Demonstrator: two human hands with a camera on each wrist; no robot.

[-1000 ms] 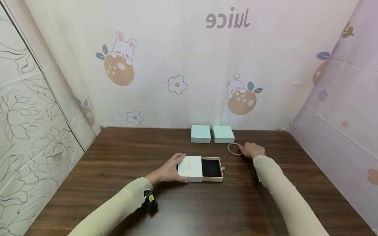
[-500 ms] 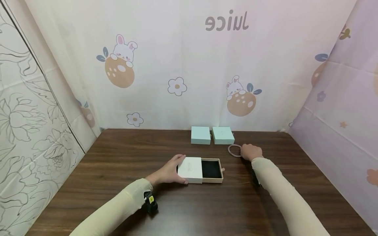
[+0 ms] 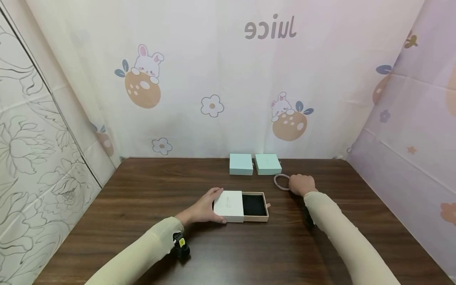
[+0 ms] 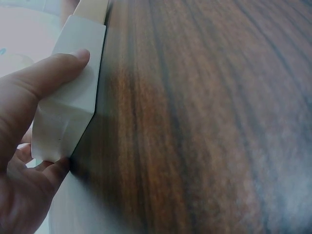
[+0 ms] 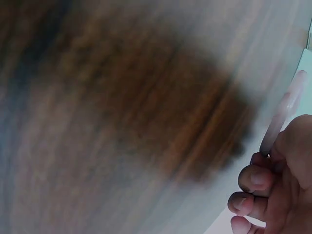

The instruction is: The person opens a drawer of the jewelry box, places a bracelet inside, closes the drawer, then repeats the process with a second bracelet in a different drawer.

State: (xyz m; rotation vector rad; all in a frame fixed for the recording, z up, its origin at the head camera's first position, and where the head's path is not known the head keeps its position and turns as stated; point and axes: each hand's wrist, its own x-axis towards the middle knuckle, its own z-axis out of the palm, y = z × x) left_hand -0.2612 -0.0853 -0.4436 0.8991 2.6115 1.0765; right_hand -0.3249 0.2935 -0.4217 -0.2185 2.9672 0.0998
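A white drawer-style gift box [image 3: 228, 206] lies on the brown table, its drawer [image 3: 255, 206] pulled partway out to the right. Black padding lines the drawer, and a small pull tab sticks out at its end. My left hand [image 3: 204, 207] grips the white sleeve by its long sides, with the thumb [image 4: 68, 70] along the near side in the left wrist view. Farther back on the right, my right hand [image 3: 302, 185] pinches a pale pinkish bangle [image 3: 276, 183] at its right edge. In the right wrist view the bangle [image 5: 282, 114] stands out from the curled fingers.
Two mint-green boxes, a left one [image 3: 241, 164] and a right one [image 3: 268, 164], sit side by side at the back edge. The bangle is right in front of the right one. A printed curtain [image 3: 185, 59] hangs behind the table [image 3: 160, 186].
My right hand has turned slightly, and its fingers look more curled at the bangle. My left hand and the box stay in place; the head view has shifted a little.
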